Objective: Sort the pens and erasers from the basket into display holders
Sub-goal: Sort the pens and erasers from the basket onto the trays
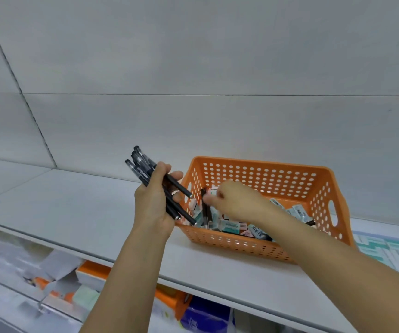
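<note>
An orange perforated basket (pixel 261 174) sits on a white shelf (pixel 78 203). Inside lie several wrapped erasers (pixel 229 224) and a few black pens. My left hand (pixel 155 203) hovers just left of the basket and grips a bundle of several black pens (pixel 143 169), their caps pointing up and left. My right hand (pixel 232 200) reaches into the basket from the right and pinches one black pen (pixel 204 212), which stands nearly upright against the basket's left side. No display holder is in view.
The grey back wall rises behind the shelf. A teal-and-white patterned box (pixel 390 253) lies at the right edge beside the basket. Below the shelf's front edge, a lower shelf holds blurred stationery packs (pixel 56 280) and orange boxes.
</note>
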Demonstrator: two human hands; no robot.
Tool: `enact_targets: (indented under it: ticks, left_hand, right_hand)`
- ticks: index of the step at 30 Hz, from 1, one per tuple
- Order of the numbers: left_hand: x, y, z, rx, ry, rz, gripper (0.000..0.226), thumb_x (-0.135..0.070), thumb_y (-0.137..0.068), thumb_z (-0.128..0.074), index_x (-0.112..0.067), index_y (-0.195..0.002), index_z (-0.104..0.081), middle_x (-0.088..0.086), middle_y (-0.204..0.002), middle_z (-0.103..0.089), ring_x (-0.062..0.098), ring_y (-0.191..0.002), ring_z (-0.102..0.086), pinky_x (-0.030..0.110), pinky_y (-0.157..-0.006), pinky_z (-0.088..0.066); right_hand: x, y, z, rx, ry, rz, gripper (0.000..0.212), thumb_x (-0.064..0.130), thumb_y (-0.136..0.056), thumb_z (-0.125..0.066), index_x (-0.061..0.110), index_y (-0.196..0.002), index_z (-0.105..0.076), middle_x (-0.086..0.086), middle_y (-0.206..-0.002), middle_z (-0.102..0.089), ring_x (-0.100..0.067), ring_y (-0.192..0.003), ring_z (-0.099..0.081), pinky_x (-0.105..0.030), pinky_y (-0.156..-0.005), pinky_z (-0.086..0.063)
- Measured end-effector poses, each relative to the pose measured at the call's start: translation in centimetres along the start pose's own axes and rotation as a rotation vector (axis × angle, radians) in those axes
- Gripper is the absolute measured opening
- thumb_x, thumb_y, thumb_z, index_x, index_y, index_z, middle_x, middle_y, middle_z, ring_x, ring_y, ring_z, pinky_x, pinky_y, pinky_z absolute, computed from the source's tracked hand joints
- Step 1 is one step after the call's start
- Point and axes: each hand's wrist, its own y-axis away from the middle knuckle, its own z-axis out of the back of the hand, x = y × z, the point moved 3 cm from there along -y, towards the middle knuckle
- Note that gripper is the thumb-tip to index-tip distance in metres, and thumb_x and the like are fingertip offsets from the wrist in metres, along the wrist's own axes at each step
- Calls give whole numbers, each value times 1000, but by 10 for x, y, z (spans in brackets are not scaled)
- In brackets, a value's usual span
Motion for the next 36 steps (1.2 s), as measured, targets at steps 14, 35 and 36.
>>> enact_targets:
  ticks: [14, 35, 36]
  left_hand:
    - [1, 6, -9, 184, -116, 5, 19, -25, -90, -68, -6, -92, -66, 1, -54, -49, 14, -46, -44, 25, -43, -44]
    - [-3, 11, -3, 123, 22, 21, 23, -27, -91, -64, -5, -87, -64, 6, -75, -73, 19, -68, -71, 32, -63, -60]
    - [-2, 10, -5, 136, -8, 9, 23, -27, -93, -62, -4, -90, -65, 8, -82, -75, 21, -76, -74, 33, -67, -61]
  right_hand:
    - [-29, 20, 20, 161, -659, -107, 19, 21, -97, -55, 9, -88, -67, -3, -68, -62, -9, -48, -46, -21, -40, -32]
    - [-2, 2, 5, -48, 301, -71, 24, 28, -94, -55, 21, -72, -48, 3, -73, -57, -13, -62, -54, -28, -56, -49]
    - [-2, 7, 15, -133, 321, -52, 20, 26, -96, -54, 20, -77, -52, 3, -77, -59, -13, -65, -56, -29, -60, -52]
